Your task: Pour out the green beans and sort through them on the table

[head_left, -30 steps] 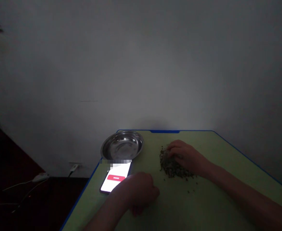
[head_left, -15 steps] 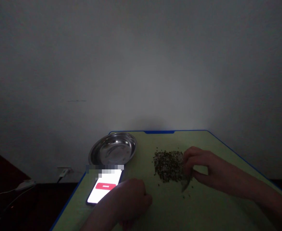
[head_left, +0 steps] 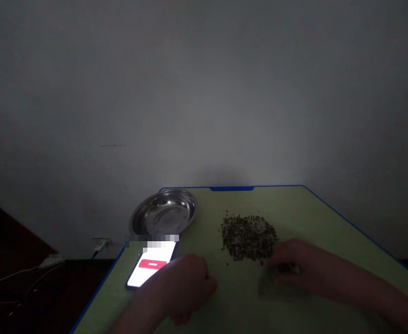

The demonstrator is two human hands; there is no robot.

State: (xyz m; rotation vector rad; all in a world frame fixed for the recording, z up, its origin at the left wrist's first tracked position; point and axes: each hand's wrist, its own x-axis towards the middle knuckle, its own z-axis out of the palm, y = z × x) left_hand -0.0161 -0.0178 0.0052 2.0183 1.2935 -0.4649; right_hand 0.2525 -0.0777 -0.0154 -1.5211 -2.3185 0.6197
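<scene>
Gray wall (head_left: 204,102) stands behind a green table (head_left: 266,199) with a blue edge. Down low on the left are a white plug (head_left: 101,245) and some cords (head_left: 16,274). A pile of little dark bits (head_left: 249,236) sits near the middle of the table, with a few loose ones around it. The right hand (head_left: 290,264) is just beside the pile's near right side, its fingers pinching a see-through thing (head_left: 280,290) that looks blurry. The left hand (head_left: 190,285) has its fingers curled in; I can't tell if they hide something. It is next to a phone (head_left: 151,263) with a bright screen and a red button, but its white words are too small to read. Past the phone, a shiny metal bowl (head_left: 165,213) is by the left edge. Green top shows between bowl and pile, and right of the pile.
</scene>
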